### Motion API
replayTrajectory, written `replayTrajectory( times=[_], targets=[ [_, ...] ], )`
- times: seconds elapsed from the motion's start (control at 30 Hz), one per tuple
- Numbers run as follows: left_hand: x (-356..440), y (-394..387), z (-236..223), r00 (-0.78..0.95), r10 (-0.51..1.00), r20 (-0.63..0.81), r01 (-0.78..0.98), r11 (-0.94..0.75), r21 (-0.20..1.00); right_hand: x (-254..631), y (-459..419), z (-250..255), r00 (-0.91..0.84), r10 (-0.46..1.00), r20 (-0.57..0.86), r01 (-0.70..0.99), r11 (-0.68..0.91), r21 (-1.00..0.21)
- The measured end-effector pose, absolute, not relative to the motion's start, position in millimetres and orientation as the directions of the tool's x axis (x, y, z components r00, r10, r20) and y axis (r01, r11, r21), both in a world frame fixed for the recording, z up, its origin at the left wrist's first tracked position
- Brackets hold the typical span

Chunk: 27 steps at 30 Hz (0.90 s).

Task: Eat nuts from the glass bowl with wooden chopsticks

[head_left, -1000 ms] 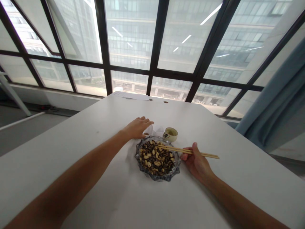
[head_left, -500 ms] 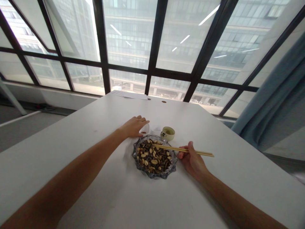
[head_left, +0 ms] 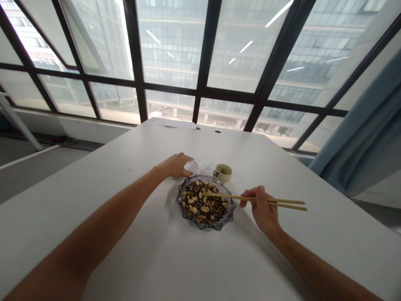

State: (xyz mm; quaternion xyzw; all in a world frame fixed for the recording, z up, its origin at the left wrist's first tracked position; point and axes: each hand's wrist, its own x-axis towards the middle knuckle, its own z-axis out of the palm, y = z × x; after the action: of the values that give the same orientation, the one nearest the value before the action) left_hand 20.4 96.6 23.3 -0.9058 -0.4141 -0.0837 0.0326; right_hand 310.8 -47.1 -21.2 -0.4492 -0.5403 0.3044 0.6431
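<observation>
My left hand (head_left: 176, 165) is closed around a small white cup (head_left: 191, 167) at the far left rim of a glass bowl. The scalloped bowl (head_left: 188, 218) holds dark striped seeds (head_left: 200, 200) mixed with paler, larger pieces like peanuts in their shells. With my right hand (head_left: 261, 207) I grip a pair of wooden chopsticks (head_left: 285, 202) to the right of the bowl. Their tips rest among the seeds, near the middle. A second white cup (head_left: 206, 168) stands beside the held one, and a pale green cup with a dark character (head_left: 223, 173) is to its right.
The white table (head_left: 150, 255) reaches toward the windows. At its far edge lie papers (head_left: 172, 123) and a small brown round thing (head_left: 217, 131). A blue curtain (head_left: 360, 142) hangs at the right.
My right hand has moved right and the chopsticks now spread apart at the back ends. The white cup in my left hand has turned, and the brown bits inside no longer show.
</observation>
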Motion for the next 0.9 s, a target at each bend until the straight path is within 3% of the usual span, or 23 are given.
replayTrajectory(
  times=[0.2,0.47,0.57,0.67,0.9],
  targets=[
    [20,97,22,0.597,0.783,0.175,0.788,-0.613,0.055,314,-55,-12,0.008,0.795,0.606,0.288,0.579,-0.763],
    [19,102,13,0.607,0.773,0.183,0.764,-0.631,0.133,317,-53,-18,0.039,0.816,0.577,0.319,0.537,-0.781],
    [18,104,11,0.606,0.773,0.188,0.762,-0.632,0.142,313,-50,-19,0.151,0.853,0.499,0.207,0.466,-0.860],
    [17,105,10,0.599,0.778,0.193,0.767,-0.626,0.143,309,-44,-21,0.264,0.902,0.343,-0.010,0.358,-0.934],
    [18,103,11,0.591,0.781,0.203,0.767,-0.622,0.158,313,-31,-33,0.305,0.952,0.040,-0.315,0.141,-0.939]
  ],
)
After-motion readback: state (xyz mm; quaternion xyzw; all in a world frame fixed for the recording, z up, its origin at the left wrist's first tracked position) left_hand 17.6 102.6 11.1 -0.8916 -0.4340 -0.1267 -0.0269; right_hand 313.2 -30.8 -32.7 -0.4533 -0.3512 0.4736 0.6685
